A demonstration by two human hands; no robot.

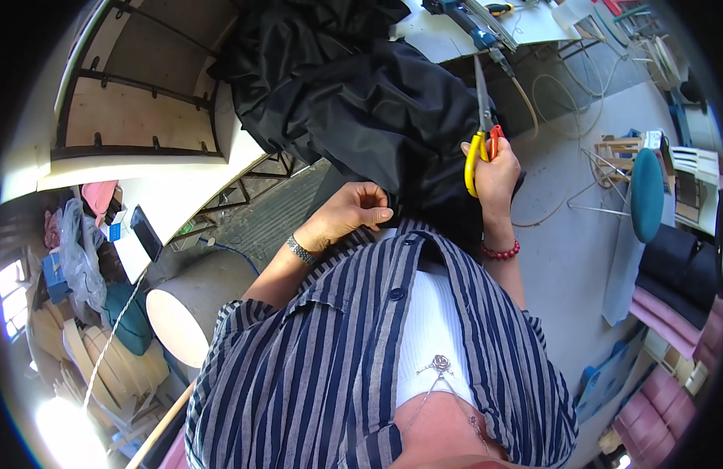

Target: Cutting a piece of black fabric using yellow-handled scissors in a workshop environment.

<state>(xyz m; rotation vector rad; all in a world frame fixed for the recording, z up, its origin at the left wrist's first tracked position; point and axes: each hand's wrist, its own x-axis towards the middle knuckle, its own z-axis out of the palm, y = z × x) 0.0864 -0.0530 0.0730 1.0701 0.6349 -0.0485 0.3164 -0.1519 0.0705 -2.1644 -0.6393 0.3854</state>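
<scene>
Scissors (484, 117) with one yellow and one red handle are in my right hand (498, 173). Their blades point away from me, over the right side of a large black fabric (361, 109). The blades look closed together. My left hand (354, 209) is closed in a pinch at the near edge of this fabric, close to my lap. Thumb and forefinger meet there, seemingly on the cloth; the other fingers curl underneath, partly hidden. The fabric lies in loose folds, running from the far table down toward my lap.
At the far edge, a white table (440, 39) bears a blue power tool (475, 31). On the left stands a wooden frame panel (143, 117). A grey cylinder (193, 309) is at lower left. To the right are a teal oval cushion (647, 195) and hoses on the floor.
</scene>
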